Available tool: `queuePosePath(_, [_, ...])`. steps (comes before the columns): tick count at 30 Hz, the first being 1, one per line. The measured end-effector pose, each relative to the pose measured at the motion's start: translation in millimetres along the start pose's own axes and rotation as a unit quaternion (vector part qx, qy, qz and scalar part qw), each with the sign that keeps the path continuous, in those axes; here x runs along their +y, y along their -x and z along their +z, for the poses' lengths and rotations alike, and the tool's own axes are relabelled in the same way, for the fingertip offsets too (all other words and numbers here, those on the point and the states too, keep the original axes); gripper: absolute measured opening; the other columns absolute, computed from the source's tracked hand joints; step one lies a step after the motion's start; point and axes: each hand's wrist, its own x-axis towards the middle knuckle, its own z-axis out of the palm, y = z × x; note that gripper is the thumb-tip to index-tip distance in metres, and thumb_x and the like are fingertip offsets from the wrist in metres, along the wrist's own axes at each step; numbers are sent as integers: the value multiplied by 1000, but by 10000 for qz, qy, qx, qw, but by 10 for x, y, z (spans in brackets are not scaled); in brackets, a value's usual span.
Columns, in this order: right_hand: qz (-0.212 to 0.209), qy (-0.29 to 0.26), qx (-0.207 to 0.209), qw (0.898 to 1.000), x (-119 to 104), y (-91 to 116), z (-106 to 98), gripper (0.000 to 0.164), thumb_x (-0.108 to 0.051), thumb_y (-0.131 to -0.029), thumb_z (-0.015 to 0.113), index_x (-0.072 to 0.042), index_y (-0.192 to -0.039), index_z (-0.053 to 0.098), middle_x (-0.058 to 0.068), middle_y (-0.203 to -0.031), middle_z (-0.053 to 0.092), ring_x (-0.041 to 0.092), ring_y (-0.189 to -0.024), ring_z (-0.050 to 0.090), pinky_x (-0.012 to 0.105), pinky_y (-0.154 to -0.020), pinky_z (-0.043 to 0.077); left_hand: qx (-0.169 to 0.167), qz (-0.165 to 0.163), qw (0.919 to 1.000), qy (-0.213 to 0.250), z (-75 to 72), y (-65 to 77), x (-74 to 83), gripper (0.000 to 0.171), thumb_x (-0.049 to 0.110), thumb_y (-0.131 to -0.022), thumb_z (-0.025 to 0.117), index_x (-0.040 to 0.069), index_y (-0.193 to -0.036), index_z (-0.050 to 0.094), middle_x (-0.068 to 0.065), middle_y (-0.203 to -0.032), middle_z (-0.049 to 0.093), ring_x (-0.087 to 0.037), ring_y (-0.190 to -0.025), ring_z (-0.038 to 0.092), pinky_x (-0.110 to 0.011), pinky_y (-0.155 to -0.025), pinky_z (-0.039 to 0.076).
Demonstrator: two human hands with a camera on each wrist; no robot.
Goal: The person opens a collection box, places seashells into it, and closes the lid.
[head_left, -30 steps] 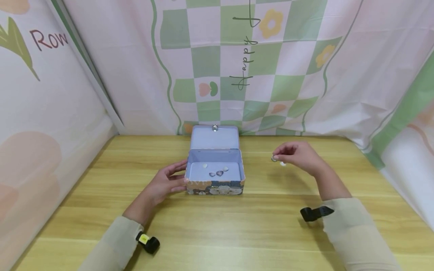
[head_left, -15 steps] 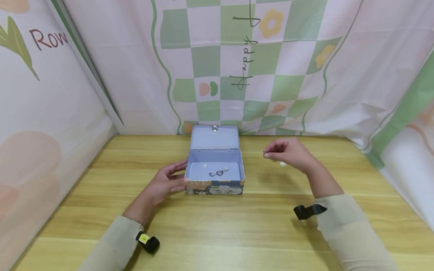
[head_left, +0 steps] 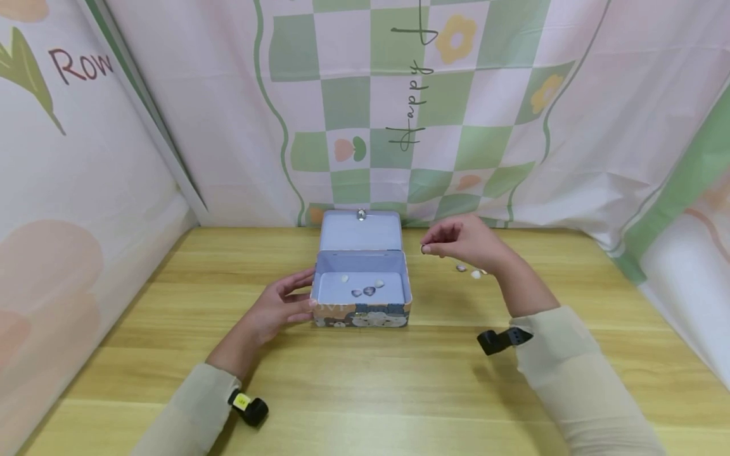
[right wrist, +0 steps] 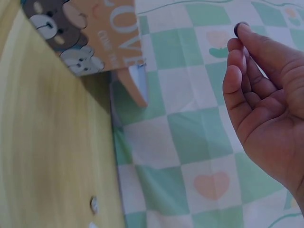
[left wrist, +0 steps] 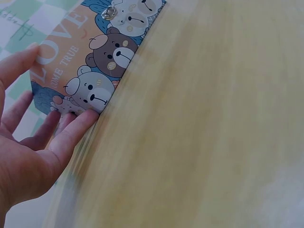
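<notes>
- Pinching a small dark piece (right wrist: pixel 238 29) between thumb and forefinger, a right hand (head_left: pixel 470 244) hovers above the counter (head_left: pixel 365 380), right of centre in the head view; its fingertips cover most of the piece.
- At the middle of the head view, a tin box (head_left: pixel 336 315) sits with its lid (head_left: pixel 361 234) raised, a shiny round knob (head_left: pixel 362 215) at the lid's top edge.
- Fingers spread and relaxed, a left hand (head_left: pixel 277 310) rests against the left side of the tin box.
- Two pale shells (head_left: pixel 345 278) and two purplish shells (head_left: pixel 369 291) lie on the box's floor, the purplish pair close together.
- Right of the box, another purplish shell (head_left: pixel 461 268) and a white shell (head_left: pixel 476 274) lie on the counter; an orange piece (head_left: pixel 484 272) is partly hidden by the right hand's wrist.
- The right wall of the box stands between those loose shells and the ones inside.
- Cartoon bears and the word LOVE mark the box's front, upper left in the left wrist view.
- A green-and-white checked curtain (head_left: pixel 393 104) hangs directly behind the lid, filling the upper frame.
- Black straps (head_left: pixel 499 342) circle both beige sleeves (head_left: pixel 582 380), at lower left and lower right.
</notes>
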Motion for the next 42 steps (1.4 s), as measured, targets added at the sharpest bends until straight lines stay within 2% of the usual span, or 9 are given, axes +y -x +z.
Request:
queuePosePath(11, [-58, 79, -309, 9995, -241, -237, 71, 12, -18, -88, 74, -8, -96, 74, 6, -86, 72, 24, -77, 63, 32, -66, 56, 3, -21, 10000, 46, -2, -1, 3, 77, -3, -83, 72, 10, -150, 36, -16, -151, 33, -39, -130, 43, -39, -92, 55])
queuePosePath(16, [-163, 145, -571, 9981, -328, -374, 135, 10, -17, -87, 75, -10, -94, 74, 8, -88, 72, 24, -79, 64, 35, -69, 58, -35, 38, 10000, 15, -13, -2, 5, 77, -2, -84, 72, 9, -151, 34, -18, -152, 32, -40, -130, 43, -39, -92, 55])
queuePosePath(20, [-235, 356, -772, 9961, -401, -471, 190, 9, -17, -87, 76, -12, -93, 74, 5, -88, 72, 24, -81, 65, 37, -72, 58, -28, 25, 10000, 35, -14, 4, 10, 78, -3, -83, 72, 10, -151, 35, -17, -152, 32, -40, -130, 43, -39, -92, 55])
queuePosePath(28, [-616, 996, -1381, 9835, -531, -652, 357, 4, -15, -87, 75, -12, -89, 73, -2, -84, 70, 18, -79, 64, 30, -70, 56, -89, 46, 9999, 95, -14, 16, 15, 80, -3, -82, 73, 9, -151, 34, -16, -152, 32, -40, -131, 42, -39, -92, 55])
queuePosePath(31, [-711, 1043, -1613, 9788, -578, -715, 428, 4, -14, -87, 75, -11, -89, 73, -1, -82, 70, 19, -78, 65, 30, -70, 56, -79, 28, 9999, 113, -14, 21, 13, 80, -3, -82, 73, 9, -151, 34, -16, -152, 31, -41, -131, 42, -39, -92, 55])
queuePosePath(36, [-630, 1077, -1867, 9745, -642, -832, 526, 4, -11, -87, 74, -8, -89, 72, -1, -82, 70, 18, -77, 64, 29, -69, 56, -28, -6, 9999, 96, -24, 14, 6, 79, -2, -82, 73, 11, -151, 35, -16, -152, 33, -40, -130, 43, -38, -91, 56])
queuePosePath(42, [-598, 1333, -2084, 9671, -603, -966, 607, 5, -10, -87, 73, -5, -89, 73, 0, -82, 70, 15, -75, 63, 28, -68, 56, -35, 25, 10000, 54, -34, -9, -12, 78, 0, -84, 73, 11, -151, 36, -16, -151, 34, -40, -129, 44, -39, -91, 56])
